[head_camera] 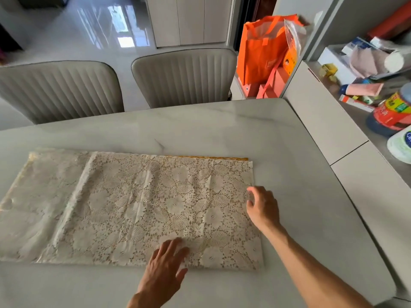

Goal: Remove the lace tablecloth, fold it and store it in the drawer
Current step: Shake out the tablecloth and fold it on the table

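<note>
1. Lace tablecloth (142, 203): folded into a flat rectangle on the near half of the table, cream floral openwork, creased; a gold strip shows along its far edge. Its left part runs out of view.
2. Marble-look table (222, 127): smooth, pale grey, veined; bare surface lies far of and right of the cloth, rounded far-right corner.
3. Left hand (165, 266): fingers straight and spread, flat on the cloth's near edge.
4. Right hand (263, 206): fingers loosely curled at the cloth's right edge; whether they pinch it, cannot tell.
5. Two ribbed grey chairs (184, 76): far side.
6. Orange bag (264, 52): far right.
</note>
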A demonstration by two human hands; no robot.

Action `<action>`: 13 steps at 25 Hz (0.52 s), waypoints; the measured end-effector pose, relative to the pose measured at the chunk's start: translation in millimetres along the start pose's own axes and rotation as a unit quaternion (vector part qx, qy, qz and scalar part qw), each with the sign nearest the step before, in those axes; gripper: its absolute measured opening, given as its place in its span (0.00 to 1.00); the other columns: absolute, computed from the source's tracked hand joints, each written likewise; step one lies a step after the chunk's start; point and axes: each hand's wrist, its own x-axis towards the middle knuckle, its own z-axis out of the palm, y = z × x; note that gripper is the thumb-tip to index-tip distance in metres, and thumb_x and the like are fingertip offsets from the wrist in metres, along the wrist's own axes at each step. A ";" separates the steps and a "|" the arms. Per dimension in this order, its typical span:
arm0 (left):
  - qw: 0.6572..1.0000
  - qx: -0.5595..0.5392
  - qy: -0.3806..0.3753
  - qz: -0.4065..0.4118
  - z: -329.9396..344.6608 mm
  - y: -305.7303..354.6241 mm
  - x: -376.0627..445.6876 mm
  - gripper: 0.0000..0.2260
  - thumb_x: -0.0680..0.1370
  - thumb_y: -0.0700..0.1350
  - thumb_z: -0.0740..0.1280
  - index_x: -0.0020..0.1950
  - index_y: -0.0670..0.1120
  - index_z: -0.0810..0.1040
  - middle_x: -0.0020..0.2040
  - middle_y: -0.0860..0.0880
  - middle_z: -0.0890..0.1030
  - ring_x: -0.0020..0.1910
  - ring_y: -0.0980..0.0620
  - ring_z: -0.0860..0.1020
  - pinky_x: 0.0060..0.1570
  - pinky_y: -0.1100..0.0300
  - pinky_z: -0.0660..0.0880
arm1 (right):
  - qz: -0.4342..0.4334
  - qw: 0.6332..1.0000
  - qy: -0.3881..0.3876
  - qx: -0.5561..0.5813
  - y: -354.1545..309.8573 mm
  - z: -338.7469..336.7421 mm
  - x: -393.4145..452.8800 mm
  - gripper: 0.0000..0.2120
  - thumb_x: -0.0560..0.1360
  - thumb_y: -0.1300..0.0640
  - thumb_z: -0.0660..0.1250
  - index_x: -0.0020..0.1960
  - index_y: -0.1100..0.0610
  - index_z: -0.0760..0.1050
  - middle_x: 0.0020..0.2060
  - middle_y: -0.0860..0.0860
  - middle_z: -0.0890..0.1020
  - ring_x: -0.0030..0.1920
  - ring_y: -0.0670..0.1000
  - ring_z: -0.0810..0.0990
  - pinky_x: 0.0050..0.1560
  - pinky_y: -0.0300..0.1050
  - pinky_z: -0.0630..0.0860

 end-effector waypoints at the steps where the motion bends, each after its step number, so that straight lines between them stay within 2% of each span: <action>1: 1.000 -0.010 0.013 -0.001 2.6 -1.8 4.7 0.18 0.67 0.59 0.73 0.54 0.57 0.79 0.60 0.54 0.78 0.56 0.52 0.77 0.47 0.54 0.80 | -0.031 1.000 0.002 -0.006 -4.0 0.9 26.8 0.18 0.75 0.62 0.67 0.65 0.55 0.74 0.61 0.53 0.80 0.57 0.57 0.78 0.57 0.49 0.74; 4: 0.998 -0.022 0.063 -0.006 9.5 -7.8 16.3 0.14 0.70 0.65 0.66 0.51 0.60 0.78 0.55 0.58 0.76 0.54 0.58 0.72 0.47 0.57 0.76 | -0.073 0.995 -0.055 -0.043 -14.9 8.6 96.1 0.23 0.76 0.61 0.66 0.70 0.54 0.69 0.67 0.54 0.74 0.61 0.58 0.75 0.60 0.51 0.73; 6: 0.996 -0.020 0.082 0.000 5.4 -8.9 25.7 0.13 0.73 0.63 0.64 0.53 0.59 0.78 0.54 0.58 0.75 0.53 0.59 0.72 0.48 0.57 0.76 | -0.091 0.986 -0.099 -0.100 -15.8 12.9 118.5 0.25 0.75 0.57 0.67 0.71 0.54 0.67 0.67 0.55 0.73 0.62 0.58 0.74 0.61 0.54 0.73; 7: 0.996 -0.012 0.088 0.001 3.3 -10.0 33.5 0.13 0.73 0.60 0.63 0.55 0.58 0.78 0.56 0.57 0.76 0.55 0.57 0.73 0.51 0.55 0.77 | -0.103 0.983 -0.093 -0.120 -13.9 14.1 125.5 0.24 0.74 0.55 0.68 0.69 0.54 0.69 0.64 0.55 0.75 0.61 0.57 0.75 0.61 0.54 0.73; 8: 0.996 -0.002 0.091 -0.006 1.4 -10.3 42.1 0.14 0.74 0.58 0.64 0.57 0.57 0.78 0.61 0.54 0.76 0.59 0.55 0.74 0.56 0.52 0.76 | -0.117 0.981 -0.077 -0.131 -11.4 13.7 131.1 0.22 0.73 0.53 0.69 0.66 0.54 0.71 0.61 0.54 0.77 0.60 0.57 0.75 0.60 0.54 0.72; 10: 0.996 0.012 0.078 -0.046 -4.5 -9.0 58.3 0.18 0.74 0.55 0.67 0.64 0.55 0.76 0.70 0.49 0.73 0.68 0.49 0.71 0.65 0.48 0.69 | -0.142 0.982 -0.069 -0.109 -6.5 10.9 136.8 0.17 0.72 0.52 0.71 0.59 0.55 0.75 0.54 0.52 0.81 0.56 0.57 0.77 0.55 0.51 0.73; 12: 0.996 0.013 0.053 -0.068 -8.6 -7.2 68.7 0.23 0.76 0.56 0.67 0.71 0.54 0.71 0.75 0.48 0.67 0.73 0.48 0.65 0.70 0.49 0.61 | -0.124 0.988 -0.090 -0.014 -1.4 5.9 137.4 0.10 0.70 0.53 0.72 0.47 0.54 0.75 0.44 0.50 0.79 0.47 0.55 0.79 0.43 0.45 0.72; 13: 0.997 0.010 0.041 -0.068 -8.8 -7.8 71.4 0.24 0.77 0.57 0.65 0.72 0.55 0.69 0.76 0.49 0.65 0.74 0.49 0.63 0.71 0.50 0.58 | -0.098 0.990 -0.087 0.043 3.0 3.7 136.7 0.09 0.68 0.53 0.73 0.42 0.53 0.73 0.38 0.48 0.78 0.40 0.52 0.78 0.37 0.43 0.70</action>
